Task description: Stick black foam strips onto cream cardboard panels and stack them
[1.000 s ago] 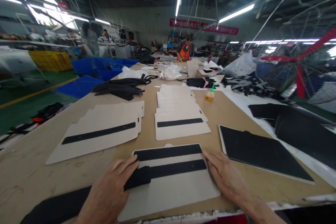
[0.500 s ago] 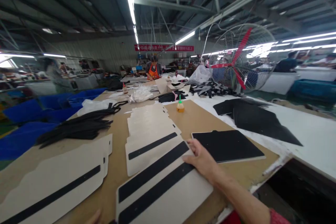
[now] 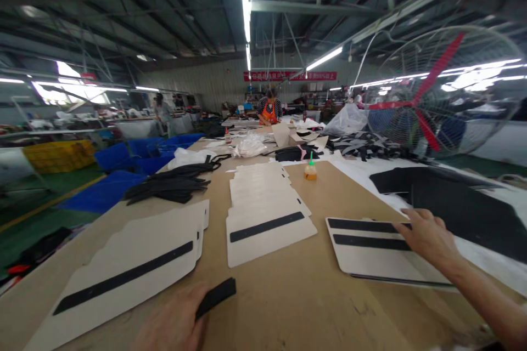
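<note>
My left hand [image 3: 173, 321] at the bottom edge of the view grips a short black strip [image 3: 216, 297], whose far end sticks out past my fingers. My right hand [image 3: 428, 236] rests on the right end of a cream board with two black strips [image 3: 370, 247]. That board lies on top of a dark board, whose edge shows along its near side [image 3: 399, 281]. Two cream boards with single black strips lie to the left of it, one a stack [image 3: 267, 230], the other [image 3: 123, 269] nearer my left hand.
The tan work table [image 3: 313, 296] holds a glue bottle [image 3: 310, 171] and a bundle of black strips [image 3: 168, 187]. Large black panels [image 3: 453, 203] lie on white sheeting at right. A co-worker in an orange apron [image 3: 269, 112] sits far ahead. A big fan [image 3: 428, 93] stands at right; blue crates [image 3: 123, 156] stand at left.
The two-strip board has moved from in front of me to the right, onto the dark board. My left hand has come away from it with a black strip. The view has swung and tilted upward.
</note>
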A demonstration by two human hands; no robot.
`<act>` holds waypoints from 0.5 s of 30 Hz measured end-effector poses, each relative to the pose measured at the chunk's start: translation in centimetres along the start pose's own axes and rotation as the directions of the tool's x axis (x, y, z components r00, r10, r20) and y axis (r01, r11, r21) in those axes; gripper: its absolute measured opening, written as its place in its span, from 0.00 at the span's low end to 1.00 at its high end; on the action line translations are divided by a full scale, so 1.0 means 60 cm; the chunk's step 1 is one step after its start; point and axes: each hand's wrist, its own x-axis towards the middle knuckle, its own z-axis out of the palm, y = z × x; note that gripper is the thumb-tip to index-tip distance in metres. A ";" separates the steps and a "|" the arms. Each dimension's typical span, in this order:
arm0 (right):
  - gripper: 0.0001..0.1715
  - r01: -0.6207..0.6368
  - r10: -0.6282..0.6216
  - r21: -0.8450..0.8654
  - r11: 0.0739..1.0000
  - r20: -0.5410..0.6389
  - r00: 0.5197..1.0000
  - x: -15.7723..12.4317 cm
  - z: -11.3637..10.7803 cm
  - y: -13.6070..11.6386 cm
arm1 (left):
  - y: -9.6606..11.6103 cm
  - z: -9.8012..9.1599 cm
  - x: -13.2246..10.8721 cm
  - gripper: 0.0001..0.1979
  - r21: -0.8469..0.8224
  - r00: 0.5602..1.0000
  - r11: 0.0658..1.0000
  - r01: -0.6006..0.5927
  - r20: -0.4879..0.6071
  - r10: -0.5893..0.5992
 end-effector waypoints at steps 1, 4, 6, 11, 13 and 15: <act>0.29 0.115 -0.115 -0.026 0.993 0.021 0.993 -0.006 0.012 -0.044 | 0.019 -0.009 0.014 0.25 0.010 1.000 1.000 0.011 -0.008 -0.011; 0.29 0.389 -0.419 0.172 0.905 0.206 0.884 -0.037 0.046 -0.202 | 0.073 -0.029 0.063 0.25 0.077 0.999 0.997 0.003 0.043 -0.006; 0.31 0.423 -0.475 0.221 0.879 0.316 0.821 -0.056 0.067 -0.293 | 0.098 -0.034 0.093 0.24 0.112 0.997 0.994 -0.007 0.073 -0.002; 0.26 0.432 -0.433 0.097 0.897 0.394 0.810 -0.090 0.081 -0.380 | 0.116 -0.032 0.110 0.23 0.116 0.998 0.993 -0.031 0.066 0.024; 0.20 0.536 -0.534 0.116 0.836 0.392 0.749 -0.115 0.072 -0.364 | 0.111 -0.033 0.083 0.23 0.099 0.996 0.994 -0.045 0.082 0.037; 0.19 0.657 -0.672 0.178 0.733 0.337 0.659 -0.155 0.066 -0.326 | 0.102 -0.033 0.037 0.24 0.077 0.994 0.996 -0.049 0.101 0.042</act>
